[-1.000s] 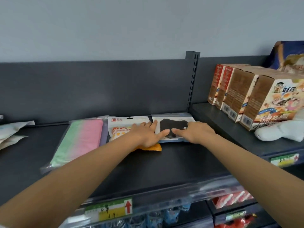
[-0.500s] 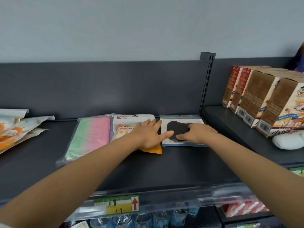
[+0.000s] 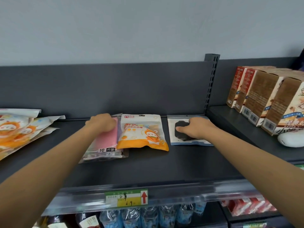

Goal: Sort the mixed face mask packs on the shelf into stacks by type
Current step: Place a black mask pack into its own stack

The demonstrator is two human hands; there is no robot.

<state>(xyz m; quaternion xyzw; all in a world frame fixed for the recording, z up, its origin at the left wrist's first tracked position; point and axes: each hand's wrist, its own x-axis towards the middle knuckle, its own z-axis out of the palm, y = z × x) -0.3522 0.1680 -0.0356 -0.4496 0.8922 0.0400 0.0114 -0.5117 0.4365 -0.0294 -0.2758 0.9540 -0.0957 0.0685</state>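
Now, left hand curled over far end of pink mask pack, grasping it, orange cartoon pack just right of it, right hand resting atop black mask pack, grip impossible to tell, dark shelf, brown boxes at right, pale wall behind.

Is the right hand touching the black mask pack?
Touching. Head view: right hand lies on the black mask pack, thumb and palm covering part of its dark window.

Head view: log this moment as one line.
left hand grips pink pack at far end | right hand flat on black mask pack | orange pack between them, no hand on it
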